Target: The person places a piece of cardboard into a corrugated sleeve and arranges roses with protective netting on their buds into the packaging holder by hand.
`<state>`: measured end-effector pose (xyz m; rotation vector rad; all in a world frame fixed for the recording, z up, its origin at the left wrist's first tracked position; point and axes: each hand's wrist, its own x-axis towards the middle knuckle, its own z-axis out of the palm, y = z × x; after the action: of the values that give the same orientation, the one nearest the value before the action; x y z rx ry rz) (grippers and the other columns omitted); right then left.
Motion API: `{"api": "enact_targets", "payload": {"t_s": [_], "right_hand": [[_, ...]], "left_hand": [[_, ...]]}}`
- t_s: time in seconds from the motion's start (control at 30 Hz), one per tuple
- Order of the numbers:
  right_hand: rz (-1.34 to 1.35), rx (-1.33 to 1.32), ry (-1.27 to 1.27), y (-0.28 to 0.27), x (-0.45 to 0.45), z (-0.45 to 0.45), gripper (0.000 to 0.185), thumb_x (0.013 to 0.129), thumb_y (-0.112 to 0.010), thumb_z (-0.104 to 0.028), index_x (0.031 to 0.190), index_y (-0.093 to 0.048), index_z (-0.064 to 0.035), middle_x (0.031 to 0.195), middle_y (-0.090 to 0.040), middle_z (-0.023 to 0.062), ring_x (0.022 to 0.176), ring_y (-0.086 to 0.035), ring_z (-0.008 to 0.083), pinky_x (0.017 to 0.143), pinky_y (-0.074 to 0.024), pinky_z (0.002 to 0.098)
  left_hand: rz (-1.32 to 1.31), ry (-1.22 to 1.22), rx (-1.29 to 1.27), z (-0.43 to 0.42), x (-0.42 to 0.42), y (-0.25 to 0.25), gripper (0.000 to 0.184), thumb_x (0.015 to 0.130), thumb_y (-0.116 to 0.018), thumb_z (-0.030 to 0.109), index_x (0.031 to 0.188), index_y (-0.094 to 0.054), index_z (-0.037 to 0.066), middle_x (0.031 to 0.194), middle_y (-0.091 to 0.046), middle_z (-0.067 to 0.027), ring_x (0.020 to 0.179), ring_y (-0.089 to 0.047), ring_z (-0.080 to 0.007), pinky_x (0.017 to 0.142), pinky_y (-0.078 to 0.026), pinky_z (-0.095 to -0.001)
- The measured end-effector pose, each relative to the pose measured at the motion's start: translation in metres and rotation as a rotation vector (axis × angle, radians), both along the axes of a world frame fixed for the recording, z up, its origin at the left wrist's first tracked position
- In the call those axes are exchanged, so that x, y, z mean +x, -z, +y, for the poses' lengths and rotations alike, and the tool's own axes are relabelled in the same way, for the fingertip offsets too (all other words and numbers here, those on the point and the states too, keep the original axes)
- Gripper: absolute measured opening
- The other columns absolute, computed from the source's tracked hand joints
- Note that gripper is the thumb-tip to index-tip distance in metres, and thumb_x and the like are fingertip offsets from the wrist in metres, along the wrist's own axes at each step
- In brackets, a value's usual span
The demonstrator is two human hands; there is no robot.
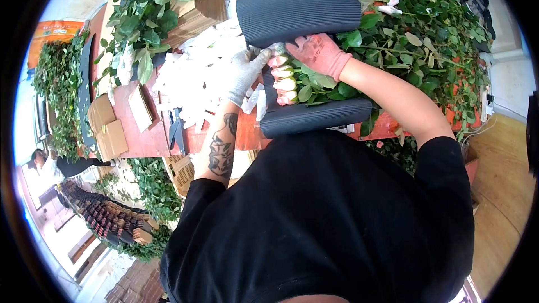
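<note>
A row of pale pink roses (285, 84) lies with its heads to the left on a dark corrugated sheet, leaves trailing right. At the top of the row is a rose in a whitish net sleeve (277, 49). My left hand (246, 72), in a white glove, has its thumb and fingers closed at the left side of that netted head. My right hand (319, 55), in a pink-red glove, reaches in from the right, fingers closed at the same rose's base; the fingertips are partly hidden. Rolled parts of the dark corrugated sheet (298, 12) lie above and below the row.
White paper strips (191, 76) are heaped left of my left hand. Scissors (177, 132) lie near the table's front edge. Leafy rose stems (415, 50) cover the right side. Cardboard pieces (108, 129) sit at the left. Another person (62, 167) is in the left background.
</note>
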<state>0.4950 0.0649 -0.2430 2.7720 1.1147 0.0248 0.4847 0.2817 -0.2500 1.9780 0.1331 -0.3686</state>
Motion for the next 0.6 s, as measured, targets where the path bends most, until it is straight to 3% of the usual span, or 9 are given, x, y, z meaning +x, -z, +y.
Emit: {"api": "enact_targets", "payload": {"t_s": [0.03, 0.07, 0.2, 0.3, 0.6], "right_hand": [[-0.072, 0.023, -0.037, 0.005, 0.001, -0.001, 0.026, 0.083, -0.046, -0.017, 0.108, -0.054, -0.0135, 0.092, -0.059, 0.0082, 0.084, -0.061, 0.0242, 0.073, -0.0474, 0.0369], [-0.143, 0.048, -0.073, 0.008, 0.001, -0.002, 0.027, 0.083, -0.046, -0.017, 0.109, -0.054, -0.013, 0.093, -0.059, 0.0088, 0.085, -0.061, 0.0243, 0.073, -0.0475, 0.037], [-0.075, 0.018, -0.017, 0.0, -0.002, 0.0, 0.029, 0.084, -0.045, -0.017, 0.111, -0.054, -0.012, 0.095, -0.06, 0.0093, 0.086, -0.062, 0.0246, 0.073, -0.0479, 0.0368], [-0.098, 0.097, -0.005, 0.004, 0.0, -0.002, 0.028, 0.084, -0.047, -0.016, 0.109, -0.056, -0.0079, 0.082, -0.061, 0.0081, 0.079, -0.062, 0.0222, 0.065, -0.0505, 0.0347], [-0.149, 0.11, -0.045, 0.01, 0.002, -0.004, 0.034, 0.085, -0.045, -0.015, 0.118, -0.054, -0.0112, 0.089, -0.063, 0.0094, 0.081, -0.064, 0.0233, 0.068, -0.0513, 0.0347]], "left_hand": [[0.081, -0.007, -0.002, -0.005, 0.001, -0.005, 0.032, 0.087, -0.063, 0.03, 0.086, -0.066, -0.002, 0.064, -0.062, -0.0064, 0.058, -0.059, -0.0111, 0.056, -0.047, -0.026], [-0.062, -0.036, -0.117, -0.002, 0.005, 0.024, 0.032, 0.086, -0.063, 0.03, 0.081, -0.066, -0.002, 0.063, -0.062, -0.0068, 0.057, -0.058, -0.0104, 0.054, -0.046, -0.0263], [-0.007, -0.07, -0.005, -0.006, 0.002, 0.015, 0.027, 0.087, -0.064, 0.027, 0.08, -0.064, 0.001, 0.061, -0.057, 0.0006, 0.056, -0.051, -0.007, 0.051, -0.04, -0.0242], [-0.016, -0.129, -0.049, -0.005, -0.002, 0.014, 0.024, 0.086, -0.063, 0.022, 0.074, -0.063, 0.001, 0.062, -0.058, -0.0017, 0.057, -0.05, -0.0072, 0.054, -0.043, -0.0252], [-0.143, -0.099, -0.013, 0.024, -0.013, 0.021, 0.022, 0.087, -0.063, 0.021, 0.076, -0.063, 0.001, 0.063, -0.056, 0.0015, 0.059, -0.047, -0.0057, 0.055, -0.041, -0.0248]]}}
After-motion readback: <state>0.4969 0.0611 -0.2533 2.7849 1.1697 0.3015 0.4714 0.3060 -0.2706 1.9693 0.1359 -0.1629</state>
